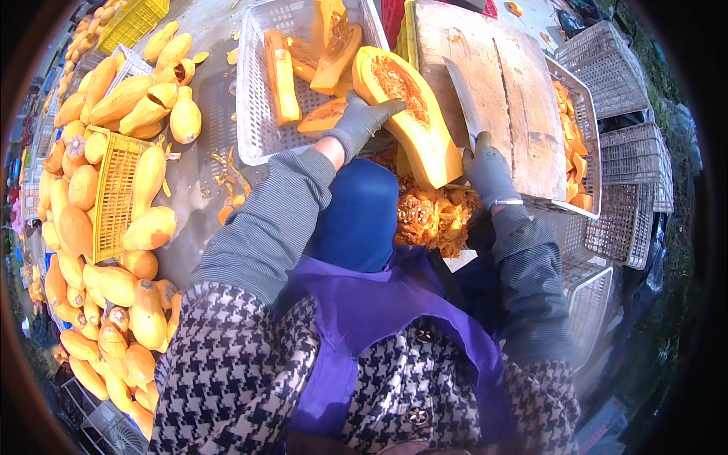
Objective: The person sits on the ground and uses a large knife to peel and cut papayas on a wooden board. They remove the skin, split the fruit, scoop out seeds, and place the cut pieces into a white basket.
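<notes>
My left hand (pixel 360 125), in a grey glove, grips the side of a halved orange pumpkin (pixel 447 155), its seedy hollow facing up. My right hand (pixel 489 171), gloved too, is closed around the handle of a broad-bladed knife (pixel 466 98); the handle is mostly hidden. The blade points away from me, along the left edge of a worn wooden board (pixel 531 83). Left of the held half stands a white plastic crate (pixel 250 144) with several cut pumpkin pieces (pixel 282 83) in it. Below the pumpkin, between my legs, is a heap of seeds and pulp (pixel 432 220).
Whole pumpkins (pixel 76 227) are piled along the left, some around a yellow crate (pixel 117 201). Under the board's right side, a crate (pixel 594 144) holds orange chunks (pixel 572 163). Grey crates (pixel 618 72) stand stacked farther right. Scraps (pixel 231 178) lie on the ground beside the white crate.
</notes>
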Available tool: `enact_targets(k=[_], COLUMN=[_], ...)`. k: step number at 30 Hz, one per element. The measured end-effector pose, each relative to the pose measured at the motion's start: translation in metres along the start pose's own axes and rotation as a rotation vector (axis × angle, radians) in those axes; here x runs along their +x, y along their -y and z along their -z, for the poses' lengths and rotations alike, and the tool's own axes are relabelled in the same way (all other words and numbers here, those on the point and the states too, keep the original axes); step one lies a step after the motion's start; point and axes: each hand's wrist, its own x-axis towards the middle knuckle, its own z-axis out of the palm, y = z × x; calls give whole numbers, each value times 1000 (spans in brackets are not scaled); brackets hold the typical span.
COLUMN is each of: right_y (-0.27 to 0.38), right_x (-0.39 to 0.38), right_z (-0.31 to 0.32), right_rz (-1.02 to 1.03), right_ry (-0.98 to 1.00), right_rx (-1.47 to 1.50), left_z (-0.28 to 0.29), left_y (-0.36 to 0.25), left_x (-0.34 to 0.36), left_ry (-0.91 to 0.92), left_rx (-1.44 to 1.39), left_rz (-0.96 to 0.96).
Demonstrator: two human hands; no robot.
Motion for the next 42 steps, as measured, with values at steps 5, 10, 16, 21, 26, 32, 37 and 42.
enact_targets(k=[5, 10, 16, 21, 26, 32, 37, 42], right_y=[14, 14, 13, 19, 27, 37, 33, 29], right_x=[23, 48, 62, 56, 44, 40, 37, 39], right_z=[-16, -31, -46, -45, -41, -38, -34, -31], right_rz=[54, 125, 165, 170, 150, 7, -126, -23], right_ry=[-80, -176, -107, -118, -139, -114, -70, -69], right_rx=[257, 155, 59, 27, -8, -78, -104, -259], left_z=[-5, 39, 185, 329, 429, 528, 584, 612], left_y=[18, -9, 27, 109, 124, 82, 101, 144], left_x=[26, 0, -65, -98, -57, 35, 81, 94], left_ry=[-332, -574, -871, -1246, -1157, -1077, -1126, -985], left_rx=[-231, -979, -628, -163, 389, 854, 736, 539], left_rz=[218, 25, -597, -147, 121, 376, 465, 641])
